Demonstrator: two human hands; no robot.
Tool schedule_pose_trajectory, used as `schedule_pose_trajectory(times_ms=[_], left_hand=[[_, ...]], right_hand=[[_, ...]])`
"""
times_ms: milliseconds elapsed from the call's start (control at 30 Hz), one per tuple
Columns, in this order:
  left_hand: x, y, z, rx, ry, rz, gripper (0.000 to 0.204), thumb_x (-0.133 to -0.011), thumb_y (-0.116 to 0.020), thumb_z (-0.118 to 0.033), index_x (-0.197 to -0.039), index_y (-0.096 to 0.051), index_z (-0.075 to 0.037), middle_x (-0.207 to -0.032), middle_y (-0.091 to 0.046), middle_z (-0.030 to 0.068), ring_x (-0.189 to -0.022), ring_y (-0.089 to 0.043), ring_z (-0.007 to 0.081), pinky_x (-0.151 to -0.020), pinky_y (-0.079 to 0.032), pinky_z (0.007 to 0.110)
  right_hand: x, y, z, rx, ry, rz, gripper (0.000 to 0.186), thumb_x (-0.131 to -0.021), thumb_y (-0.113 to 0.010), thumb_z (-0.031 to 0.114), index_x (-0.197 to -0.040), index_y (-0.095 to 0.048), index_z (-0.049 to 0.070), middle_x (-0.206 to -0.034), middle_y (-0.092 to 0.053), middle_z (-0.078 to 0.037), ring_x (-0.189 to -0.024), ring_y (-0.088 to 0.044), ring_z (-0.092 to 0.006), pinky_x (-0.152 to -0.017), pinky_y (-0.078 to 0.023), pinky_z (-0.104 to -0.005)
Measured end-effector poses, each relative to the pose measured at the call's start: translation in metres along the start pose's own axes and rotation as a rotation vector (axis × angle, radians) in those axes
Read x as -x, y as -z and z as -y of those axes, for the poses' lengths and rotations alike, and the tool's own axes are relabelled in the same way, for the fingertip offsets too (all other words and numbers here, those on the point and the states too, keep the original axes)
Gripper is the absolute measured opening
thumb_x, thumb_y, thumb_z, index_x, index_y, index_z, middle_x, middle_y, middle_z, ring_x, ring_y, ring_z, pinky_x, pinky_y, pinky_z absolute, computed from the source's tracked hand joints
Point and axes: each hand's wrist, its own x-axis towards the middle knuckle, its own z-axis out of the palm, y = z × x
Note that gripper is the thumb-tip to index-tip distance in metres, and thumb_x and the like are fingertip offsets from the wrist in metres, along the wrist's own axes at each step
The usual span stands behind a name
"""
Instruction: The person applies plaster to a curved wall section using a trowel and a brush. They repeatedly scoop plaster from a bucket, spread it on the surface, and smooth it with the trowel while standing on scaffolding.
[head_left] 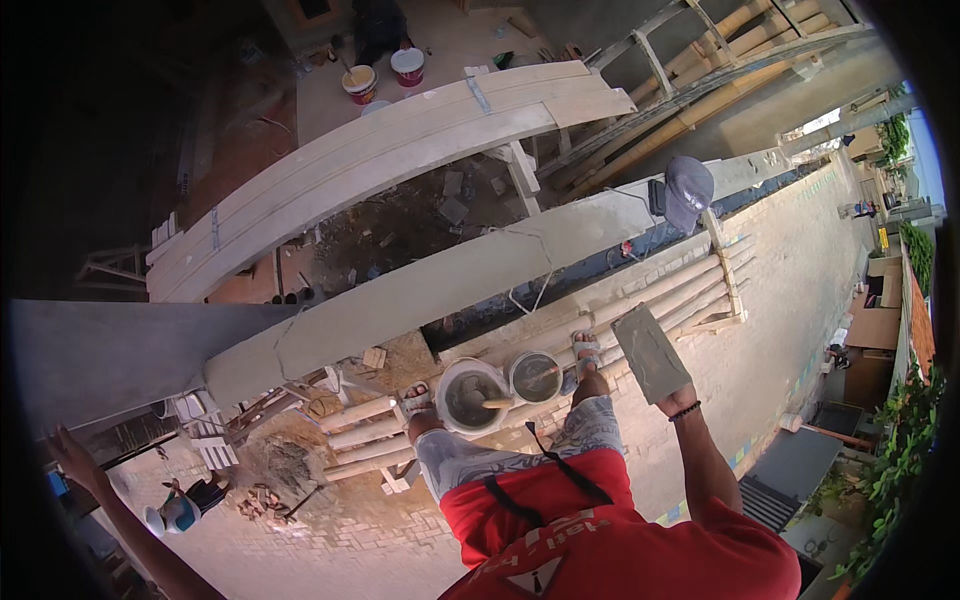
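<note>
My right hand (678,400) grips the near end of a flat rectangular grey mortar board (648,350), its face smeared with what looks like cement. I hold it out to the right of my legs. At the far left, my left hand (76,458) is raised with its fingers spread, beside the lower edge of a smooth grey column (120,345); whether it touches the column I cannot tell. Between my feet stand a bucket of grey mix (468,392) with a wooden-handled tool in it, and a smaller bucket (536,377) with grey contents.
Bamboo poles (640,300) lie beneath my feet, high above a paved street (780,290). A grey plastered beam (430,280) crosses ahead, with a cap (688,192) on it. Below left, another person (180,512) is near a sand heap (285,470). Paint buckets (407,66) stand beyond.
</note>
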Motion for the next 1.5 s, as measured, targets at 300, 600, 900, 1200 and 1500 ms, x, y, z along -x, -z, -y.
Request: schedule_pose_trajectory(times_ms=[300,600,900,1200,1500], left_hand=[[0.326,-0.13,-0.32,0.571,0.225,0.967,0.047,-0.086,-0.055,-0.007,-0.131,-0.041,-0.004,-0.115,-0.055,0.0155,-0.099,-0.053,0.0223,-0.084,-0.043,0.033],[0.501,-0.236,-0.586,0.622,0.247,1.037,0.067,-0.077,-0.064,-0.013,-0.134,-0.031,0.002,-0.121,-0.046,0.0238,-0.111,-0.046,0.0367,-0.098,-0.033,0.042],[0.528,-0.264,-0.591,0.742,0.558,1.028,0.073,-0.074,-0.064,-0.004,-0.137,-0.027,-0.004,-0.087,-0.061,0.0138,-0.08,-0.057,0.0265,-0.075,-0.044,0.038],[0.52,-0.256,-0.538,0.643,0.486,0.896,0.057,-0.08,-0.055,0.001,-0.133,-0.033,-0.001,-0.074,-0.054,0.0102,-0.069,-0.053,0.0224,-0.072,-0.044,0.035],[0.538,-0.227,-0.488,0.671,0.69,0.684,0.05,-0.084,-0.054,-0.002,-0.13,-0.035,0.0,-0.083,-0.054,0.0073,-0.075,-0.051,0.0153,-0.072,-0.042,0.028]], right_hand=[[-0.011,0.054,0.06,-0.145,-0.044,-0.127,0.037,-0.093,-0.042,0.019,-0.125,-0.045,0.0,-0.117,-0.055,-0.013,-0.102,-0.057,-0.0244,-0.085,-0.049,-0.0353],[-0.034,0.09,0.063,-0.086,-0.142,-0.037,0.038,-0.092,-0.041,0.017,-0.127,-0.043,0.002,-0.115,-0.056,-0.012,-0.1,-0.058,-0.0211,-0.083,-0.049,-0.0329],[-0.052,0.073,0.065,-0.047,-0.189,-0.023,0.041,-0.09,-0.046,0.012,-0.129,-0.04,0.0,-0.12,-0.053,-0.013,-0.104,-0.056,-0.0223,-0.087,-0.047,-0.0344],[-0.07,0.07,0.046,-0.073,-0.218,0.074,0.045,-0.09,-0.049,0.015,-0.131,-0.038,0.0,-0.123,-0.051,-0.013,-0.108,-0.054,-0.0223,-0.089,-0.046,-0.0342],[-0.211,-0.024,0.065,0.916,0.215,0.172,0.041,-0.082,-0.058,0.007,-0.121,-0.051,0.002,-0.106,-0.061,-0.014,-0.098,-0.059,-0.0206,-0.083,-0.046,-0.0287]])
